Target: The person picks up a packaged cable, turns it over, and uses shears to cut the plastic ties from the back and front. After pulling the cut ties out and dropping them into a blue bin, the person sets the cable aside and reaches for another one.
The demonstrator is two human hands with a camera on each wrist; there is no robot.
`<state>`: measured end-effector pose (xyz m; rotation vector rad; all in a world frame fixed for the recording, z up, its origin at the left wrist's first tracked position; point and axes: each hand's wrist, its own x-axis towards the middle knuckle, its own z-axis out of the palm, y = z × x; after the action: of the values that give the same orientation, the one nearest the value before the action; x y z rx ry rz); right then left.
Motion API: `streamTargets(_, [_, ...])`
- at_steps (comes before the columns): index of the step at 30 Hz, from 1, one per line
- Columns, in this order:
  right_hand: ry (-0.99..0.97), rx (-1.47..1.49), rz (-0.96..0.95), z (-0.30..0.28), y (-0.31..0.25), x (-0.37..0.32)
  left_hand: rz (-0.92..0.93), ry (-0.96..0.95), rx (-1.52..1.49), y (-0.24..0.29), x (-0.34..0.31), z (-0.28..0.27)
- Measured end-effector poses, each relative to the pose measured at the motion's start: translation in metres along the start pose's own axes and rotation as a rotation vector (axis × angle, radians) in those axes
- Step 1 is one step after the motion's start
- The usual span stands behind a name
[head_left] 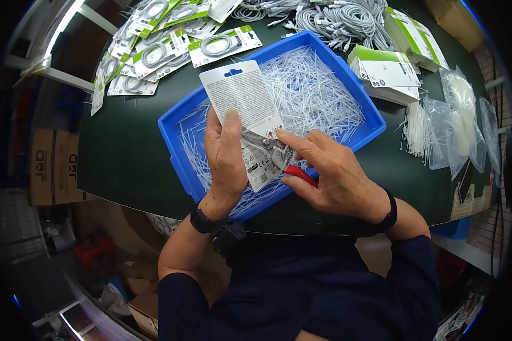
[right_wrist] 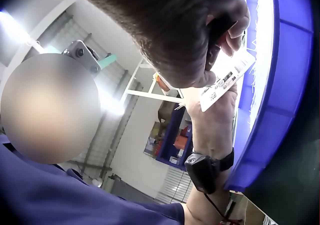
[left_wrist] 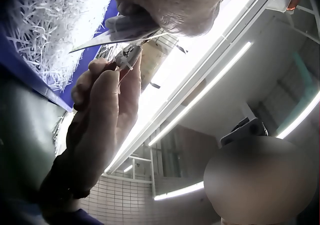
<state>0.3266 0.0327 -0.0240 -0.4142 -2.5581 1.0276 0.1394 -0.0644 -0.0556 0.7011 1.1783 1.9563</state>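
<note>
My left hand (head_left: 226,156) holds a white printed card (head_left: 242,94) upright, its back face showing small text and a hang hole at the top, thumb across the front. In my right hand (head_left: 338,176) is a pair of small cutters (head_left: 300,173) with a red handle and a spring. Their metal head overlaps the lower part of the card, and the right index fingertip reaches the card's edge. From the left wrist view, the cutters (left_wrist: 129,57) stand close beside the card, with a thin white strip by their head. Both hands are above a blue tray (head_left: 375,122).
Thin white plastic strips (head_left: 313,85) fill the tray. Carded cables (head_left: 156,54) pile up at the back left, and loose grey cables (head_left: 347,23) at the back. Stacked cards (head_left: 387,74), white ties (head_left: 421,131) and clear plastic bags (head_left: 463,119) lie on the right.
</note>
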Motion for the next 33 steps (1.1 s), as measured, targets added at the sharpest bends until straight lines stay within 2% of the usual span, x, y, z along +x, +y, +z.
streamTargets(8, [-0.021,-0.041,-0.007,0.004,0.000,0.003,0.026,0.061,0.037,-0.001,0.000,0.002])
streamTargets(16, [0.010,0.058,0.005,0.008,0.009,-0.005,-0.006,0.010,0.041,0.000,-0.001,0.001])
streamTargets(20, [-0.004,0.081,0.033,-0.003,0.012,-0.012,-0.009,0.055,0.076,0.010,0.004,-0.004])
streamTargets(23, [-0.046,0.080,0.065,-0.008,0.015,-0.016,-0.047,0.200,-0.034,0.016,0.007,-0.005])
streamTargets(28, [-0.062,0.026,0.011,-0.008,0.015,-0.015,-0.045,0.244,-0.092,0.013,0.011,-0.009])
streamTargets(33, [-0.064,-0.013,0.007,-0.005,0.011,-0.012,-0.028,0.204,-0.003,0.014,0.008,-0.011])
